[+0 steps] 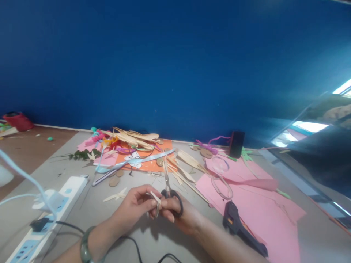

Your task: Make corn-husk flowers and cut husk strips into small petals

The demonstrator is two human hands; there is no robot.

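Observation:
Just above the table, in the lower middle of the head view, my two hands meet. Between the fingertips of my left hand (137, 204) is a small pale strip (155, 197), like a bit of dried husk. My right hand (186, 215) has its fingers in the black handles of a pair of scissors (166, 174), whose blades point away from me. Its fingertips touch the strip's near end. A pale pointed piece (116, 196) lies left of my left hand. Beyond the scissors are long dried husk strips (189, 160).
A power strip (72, 190) with plugs lies on the left, its cables crossing the front. Pink paper (271, 215) carries a black glue gun (238, 228) on the right. Orange paper (148, 166), light-blue ribbon (145, 158) and craft pieces lie before the blue wall (170, 65).

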